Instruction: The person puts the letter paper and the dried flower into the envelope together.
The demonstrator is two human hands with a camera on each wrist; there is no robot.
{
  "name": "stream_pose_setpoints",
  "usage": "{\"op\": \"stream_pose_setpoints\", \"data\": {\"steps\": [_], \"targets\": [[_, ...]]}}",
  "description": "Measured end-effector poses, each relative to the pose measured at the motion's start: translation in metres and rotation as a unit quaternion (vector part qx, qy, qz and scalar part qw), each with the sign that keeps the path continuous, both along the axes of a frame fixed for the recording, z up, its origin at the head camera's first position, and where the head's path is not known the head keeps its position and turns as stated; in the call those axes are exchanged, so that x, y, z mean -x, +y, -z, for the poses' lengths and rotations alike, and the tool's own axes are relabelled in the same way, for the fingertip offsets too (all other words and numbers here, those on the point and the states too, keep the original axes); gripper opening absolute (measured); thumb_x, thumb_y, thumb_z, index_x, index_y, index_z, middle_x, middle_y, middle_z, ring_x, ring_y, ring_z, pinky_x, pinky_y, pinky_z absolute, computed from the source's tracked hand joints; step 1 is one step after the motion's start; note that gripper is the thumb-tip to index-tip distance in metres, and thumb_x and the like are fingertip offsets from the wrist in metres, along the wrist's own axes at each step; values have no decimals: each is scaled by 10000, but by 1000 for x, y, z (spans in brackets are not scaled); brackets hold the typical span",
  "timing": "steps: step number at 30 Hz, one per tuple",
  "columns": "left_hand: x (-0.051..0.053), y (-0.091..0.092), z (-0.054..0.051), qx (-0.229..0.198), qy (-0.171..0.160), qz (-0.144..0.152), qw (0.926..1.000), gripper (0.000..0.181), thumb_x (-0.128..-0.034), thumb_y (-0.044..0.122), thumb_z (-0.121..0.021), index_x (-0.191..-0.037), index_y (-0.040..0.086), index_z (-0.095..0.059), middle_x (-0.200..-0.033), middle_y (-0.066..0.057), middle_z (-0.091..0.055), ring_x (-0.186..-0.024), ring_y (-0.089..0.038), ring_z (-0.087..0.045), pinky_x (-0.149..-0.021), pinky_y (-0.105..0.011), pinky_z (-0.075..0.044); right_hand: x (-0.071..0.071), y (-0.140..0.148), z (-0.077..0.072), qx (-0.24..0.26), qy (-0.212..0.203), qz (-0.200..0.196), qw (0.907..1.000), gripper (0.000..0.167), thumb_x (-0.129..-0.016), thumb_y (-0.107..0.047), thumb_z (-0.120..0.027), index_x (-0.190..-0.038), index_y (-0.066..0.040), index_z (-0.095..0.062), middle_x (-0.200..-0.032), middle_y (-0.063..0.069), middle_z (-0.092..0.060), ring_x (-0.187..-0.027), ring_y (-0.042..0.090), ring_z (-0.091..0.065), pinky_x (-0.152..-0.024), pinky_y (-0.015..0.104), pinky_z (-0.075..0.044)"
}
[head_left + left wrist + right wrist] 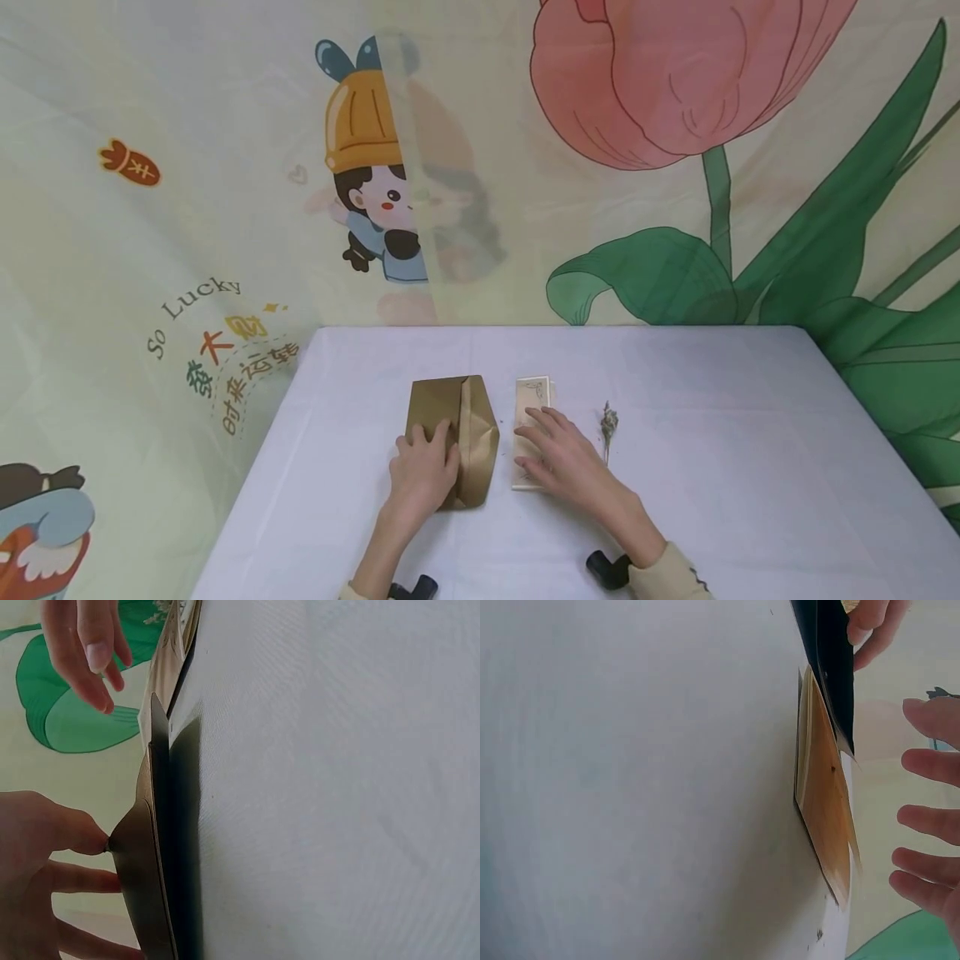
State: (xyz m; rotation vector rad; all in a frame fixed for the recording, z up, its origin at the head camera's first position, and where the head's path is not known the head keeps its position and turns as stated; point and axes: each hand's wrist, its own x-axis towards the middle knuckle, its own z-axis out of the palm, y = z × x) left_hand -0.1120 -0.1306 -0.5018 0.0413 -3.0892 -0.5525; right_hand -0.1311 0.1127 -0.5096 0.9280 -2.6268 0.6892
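White tabletop — gold envelope touching spread left fingers, ungripped; papers below right fingers — spread, empty

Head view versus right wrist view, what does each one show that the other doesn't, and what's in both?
Only the head view shows the pink tulip, the "So Lucky" lettering and the printed design on top of the paper stack.

Only the right wrist view shows, from the side, the gap between the right hand and that stack: the fingers are spread, apart from the paper.

Both show at least part of the right hand, the left hand, the envelope, the paper stack and the white cloth.
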Motion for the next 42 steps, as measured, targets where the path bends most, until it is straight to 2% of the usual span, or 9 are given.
{"op": "stream_pose_setpoints", "data": {"steps": [6,14,24,33,42], "targets": [[0,-1,2,32,69,17,10000,459,-1017,296,-589,-1430,97,-566,-1273,-333,-543,-960,-463,-554,-631,-507,-498,1,-10,5,-70,68,-210,9997,390,-889,-266,-804,-1218,-85,-700,-1364,221,-626,-1272,458,-573,-1031,554,-491],[0,-1,3,99,133,24,9999,451,-1009,299,-602,-1415,104,-584,-1269,-329,-548,-945,-452,-555,-617,-491,-501,-2,-28,11,-98,-264,-412,9988,395,-906,-287,-788,-1239,-95,-699,-1401,207,-612,-1307,435,-556,-1057,540,-483],[1,-3,3,147,115,0,9998,448,-1012,315,-606,-1414,120,-588,-1252,-298,-560,-956,-447,-561,-631,-499,-514,-4,-48,10,-83,-497,-733,9960,337,-899,-225,-787,-1196,-84,-710,-1386,209,-620,-1344,439,-531,-1103,543,-449],[-1,-5,2,-22,10,-24,10000,447,-1015,320,-596,-1424,139,-576,-1278,-282,-560,-1018,-467,-558,-670,-531,-514,-8,-59,14,-199,-354,-1191,9921,210,-892,-105,-769,-1101,-91,-753,-1329,190,-659,-1300,399,-579,-1097,480,-472],[0,-6,1,-53,3,-13,10000,450,-1017,322,-591,-1431,147,-573,-1289,-276,-560,-1032,-475,-554,-676,-537,-509,-9,-64,13,-408,-449,-1262,9902,202,-902,-80,-742,-1103,-68,-745,-1303,171,-669,-1250,320,-601,-1049,432,-514]]}}
